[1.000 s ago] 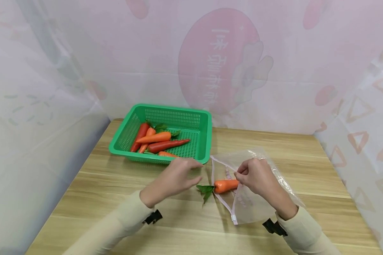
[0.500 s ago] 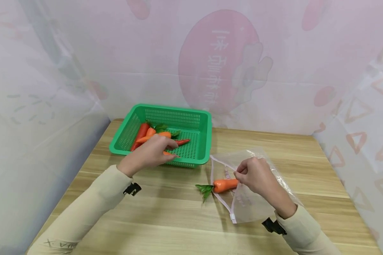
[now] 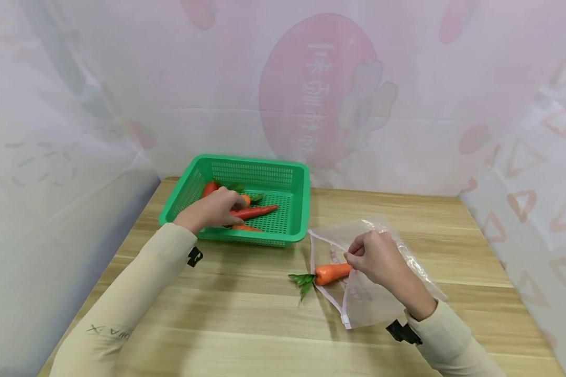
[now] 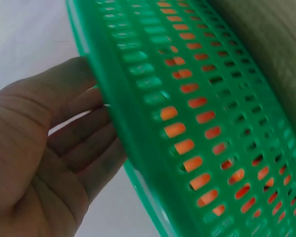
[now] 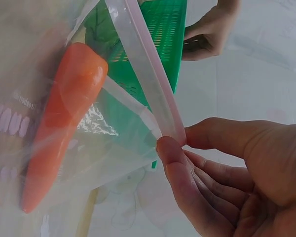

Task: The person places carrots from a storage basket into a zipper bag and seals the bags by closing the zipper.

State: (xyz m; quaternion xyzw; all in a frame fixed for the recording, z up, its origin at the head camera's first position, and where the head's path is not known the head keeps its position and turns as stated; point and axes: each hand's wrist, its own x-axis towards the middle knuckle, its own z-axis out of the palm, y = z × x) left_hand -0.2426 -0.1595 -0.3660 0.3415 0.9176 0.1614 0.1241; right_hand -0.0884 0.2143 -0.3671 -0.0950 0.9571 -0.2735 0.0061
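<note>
A: Head view first. Where is the left hand [image 3: 212, 209]?

B: Inside the basket [image 3: 292, 236], which stands toward the table's [image 3: 245, 324] far left. The fingers lie over the carrots [image 3: 254, 212] piled there. Whether they have closed round one I cannot tell; the back of the hand hides it.

A: And the right hand [image 3: 374, 259]?

B: Near the table's middle right, thumb and forefinger pinching the upper lip of the bag [image 3: 386, 298], holding its mouth up. A carrot [image 3: 332, 273] lies half in that mouth, tip inside, green leaves [image 3: 303, 281] out on the wood toward the left.

A: Left wrist view?

B: The palm [image 4: 34, 163] is close up, fingers [image 4: 84, 143] fairly straight and reaching over the basket's rim [image 4: 123, 98]. Orange shows through the wall's slots. The fingertips are hidden behind the rim.

A: Right wrist view?

B: Thumb and forefinger [image 5: 180, 163] nip the bag's zip strip [image 5: 150, 79], the other fingers loosely curled beneath. The carrot [image 5: 64, 123] sits under the clear film, blunt end up. Beyond it, the basket [image 5: 165, 29] and the other hand [image 5: 209, 32] at its edge.
</note>
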